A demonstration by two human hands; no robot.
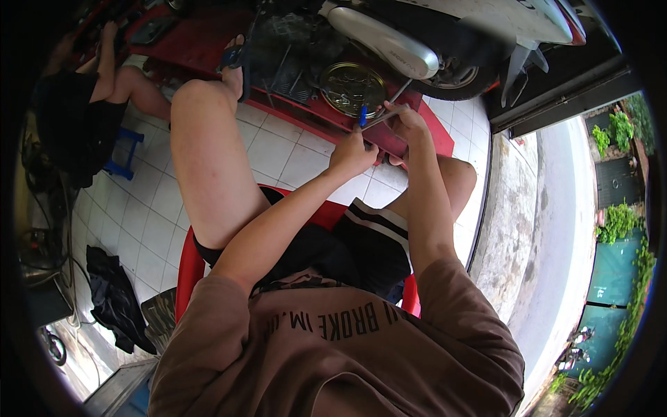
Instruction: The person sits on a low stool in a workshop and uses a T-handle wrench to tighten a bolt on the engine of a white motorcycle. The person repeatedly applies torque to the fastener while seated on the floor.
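Observation:
My left hand is closed on a slim metal tool, below a small blue piece that may be part of a tool. My right hand is up and to the right, fingers closed around the metal tool near where another thin bar angles upward. Behind both hands a round gold-coloured tray lies on a red lift platform, holding small items I cannot make out. Over it is a motorbike, with its silver exhaust and rear wheel.
A co-worker sits by a blue stool at left. I sit on a red seat, one sandalled foot on the platform. Dark cloth lies on the tiles, among cables. A doorway opens onto the street at right.

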